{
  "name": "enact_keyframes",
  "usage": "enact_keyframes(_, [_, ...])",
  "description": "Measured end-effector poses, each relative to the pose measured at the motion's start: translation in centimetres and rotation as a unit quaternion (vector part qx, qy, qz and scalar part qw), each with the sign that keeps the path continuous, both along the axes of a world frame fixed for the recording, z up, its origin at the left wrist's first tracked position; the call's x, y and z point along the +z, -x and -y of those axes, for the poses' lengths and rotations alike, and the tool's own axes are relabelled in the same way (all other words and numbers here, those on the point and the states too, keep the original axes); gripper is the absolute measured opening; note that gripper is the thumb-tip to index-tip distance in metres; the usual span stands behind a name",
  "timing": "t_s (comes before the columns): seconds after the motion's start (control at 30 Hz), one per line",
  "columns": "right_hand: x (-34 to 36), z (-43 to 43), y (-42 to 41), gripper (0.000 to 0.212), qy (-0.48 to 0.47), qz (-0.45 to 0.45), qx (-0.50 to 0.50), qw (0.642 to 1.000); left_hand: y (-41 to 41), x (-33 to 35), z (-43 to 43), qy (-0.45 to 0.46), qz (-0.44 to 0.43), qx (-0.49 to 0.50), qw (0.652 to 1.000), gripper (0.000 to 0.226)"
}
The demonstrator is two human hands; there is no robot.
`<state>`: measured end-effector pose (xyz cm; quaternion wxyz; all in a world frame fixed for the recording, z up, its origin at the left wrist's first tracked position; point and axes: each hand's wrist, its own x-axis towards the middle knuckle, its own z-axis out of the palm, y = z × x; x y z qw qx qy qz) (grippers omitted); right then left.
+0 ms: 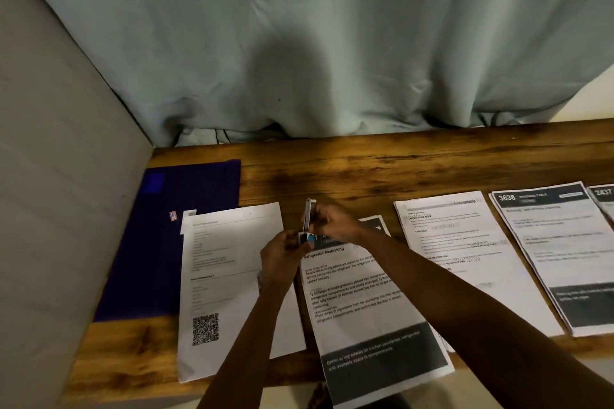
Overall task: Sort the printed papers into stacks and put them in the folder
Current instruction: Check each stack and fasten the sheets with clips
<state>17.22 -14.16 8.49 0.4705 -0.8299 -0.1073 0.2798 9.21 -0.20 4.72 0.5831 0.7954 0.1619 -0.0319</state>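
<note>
A dark purple folder (186, 209) lies flat at the table's left end. Printed papers lie in separate stacks to its right: a QR-code sheet stack (232, 289), a "Refrigerator Restocking" stack (365, 309), a text stack (465, 259) and a "3638" stack (558, 242). Both hands meet over the top left corner of the Restocking stack. My right hand (335, 224) pinches the upright silver arm of a small stapler-like tool (308, 216). My left hand (282, 256) grips its lower, blue-tipped end.
A further "2437" stack (604, 199) is cut off by the right edge. A grey wall (50, 209) borders the wooden table (365, 169) on the left and a pale curtain (332, 60) hangs behind it. The Restocking stack overhangs the front edge.
</note>
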Motion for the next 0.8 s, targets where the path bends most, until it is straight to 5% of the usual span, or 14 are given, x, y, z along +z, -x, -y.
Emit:
enact_keyframes(0.2, [1.4, 1.3, -0.4, 0.039, -0.024, -0.014, 0.069, 0.997, 0.3, 0.3, -0.3, 0.089, -0.017, -0.009, 0.996, 0.025])
enact_keyframes(0.33, [2.1, 2.2, -1.7, 0.041, -0.027, 0.046, 0.027, 0.998, 0.1, -0.1, -0.4, 0.104, -0.031, 0.019, 0.994, 0.017])
enact_keyframes(0.43, [2.0, 3.3, -3.4, 0.044, 0.129, 0.157, 0.039, 0.978, -0.1, -0.6, -0.3, 0.097, -0.056, 0.038, 0.993, 0.011])
enact_keyframes(0.57, [0.8, 5.2, -4.6, 0.035, 0.4, 0.269, 0.099, 0.871, -0.1, -0.8, -0.1, 0.069, -0.076, 0.056, 0.993, 0.009])
enact_keyframes(0.8, [-2.6, 6.7, -5.0, 0.027, 0.396, 0.182, -0.011, 0.9, 0.2, -0.3, 0.1, 0.054, -0.062, 0.057, 0.995, 0.013])
